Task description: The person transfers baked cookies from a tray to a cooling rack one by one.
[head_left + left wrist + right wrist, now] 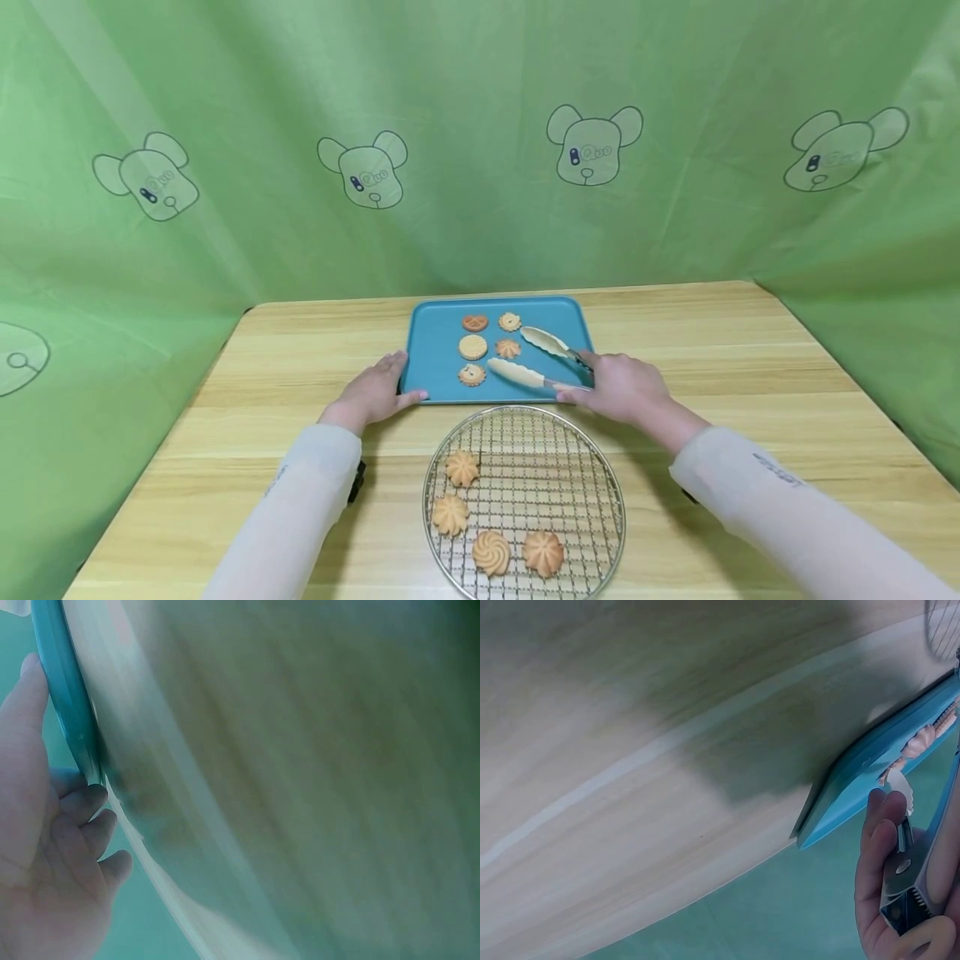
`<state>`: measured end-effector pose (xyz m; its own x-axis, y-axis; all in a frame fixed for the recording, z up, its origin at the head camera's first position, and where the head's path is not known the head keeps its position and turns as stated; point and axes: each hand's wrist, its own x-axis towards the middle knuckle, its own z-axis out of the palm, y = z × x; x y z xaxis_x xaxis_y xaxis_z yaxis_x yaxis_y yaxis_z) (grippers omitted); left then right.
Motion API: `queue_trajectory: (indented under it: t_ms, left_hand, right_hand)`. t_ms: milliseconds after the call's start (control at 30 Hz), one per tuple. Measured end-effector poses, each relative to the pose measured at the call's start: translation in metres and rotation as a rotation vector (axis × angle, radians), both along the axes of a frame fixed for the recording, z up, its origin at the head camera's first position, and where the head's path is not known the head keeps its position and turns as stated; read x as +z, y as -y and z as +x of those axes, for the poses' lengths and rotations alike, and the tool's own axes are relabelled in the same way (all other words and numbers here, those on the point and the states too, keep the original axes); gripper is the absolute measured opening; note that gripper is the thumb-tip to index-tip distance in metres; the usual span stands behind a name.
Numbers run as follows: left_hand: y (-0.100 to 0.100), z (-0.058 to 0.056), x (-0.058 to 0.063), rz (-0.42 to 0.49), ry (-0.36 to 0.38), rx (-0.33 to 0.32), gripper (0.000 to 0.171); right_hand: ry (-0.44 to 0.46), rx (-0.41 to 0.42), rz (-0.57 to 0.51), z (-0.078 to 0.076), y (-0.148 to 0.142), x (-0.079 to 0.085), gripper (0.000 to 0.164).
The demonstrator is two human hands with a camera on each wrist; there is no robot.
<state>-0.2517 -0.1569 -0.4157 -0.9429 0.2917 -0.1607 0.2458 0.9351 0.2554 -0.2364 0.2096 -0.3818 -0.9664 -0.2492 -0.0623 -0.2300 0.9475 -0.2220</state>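
Observation:
A blue tray (438,333) lies at the far side of the table with several cookies in it, including a plain round one (472,347) and a flower-shaped one (507,348). My left hand (371,392) grips the tray's left front corner, thumb along the front rim and fingers at the side. In the left wrist view the fingers (94,796) curl in against the tray's edge. My right hand (622,387) holds metal tongs (517,372) with pale scalloped tips spread over the tray. That hand is also right at the tray's right front corner.
A round wire cooling rack (540,467) sits on the wooden table (300,350) just in front of the tray. Several flower-shaped and swirled cookies (491,553) lie along its left and near side. A green curtain (480,242) hangs behind the table.

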Motion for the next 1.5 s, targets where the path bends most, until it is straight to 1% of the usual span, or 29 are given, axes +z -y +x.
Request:
queue_trajectory:
  t_ms: [133,400,833,1100,1500]
  left_hand:
    - [0.000,0.001,0.000,0.001,0.004,0.001,0.089]
    - [-0.001,0.002,0.001,0.007,-0.003,0.003,0.089]
    - [-0.001,0.002,0.001,0.002,0.006,0.003,0.089]
    - [0.000,0.000,-0.002,0.003,0.002,-0.002,0.089]
    - [-0.001,0.000,-0.001,0.004,0.007,0.002,0.090]
  right_hand:
    - [0.006,0.000,0.015,-0.002,0.001,0.001,0.094]
    - [-0.014,0.021,0.041,-0.006,0.004,0.001,0.089]
    - [-0.012,0.030,0.038,-0.014,0.009,0.001,0.086]
    - [0.012,0.021,0.024,-0.015,0.010,0.002,0.086]
    - [-0.029,0.042,0.015,-0.016,0.009,0.000,0.078]
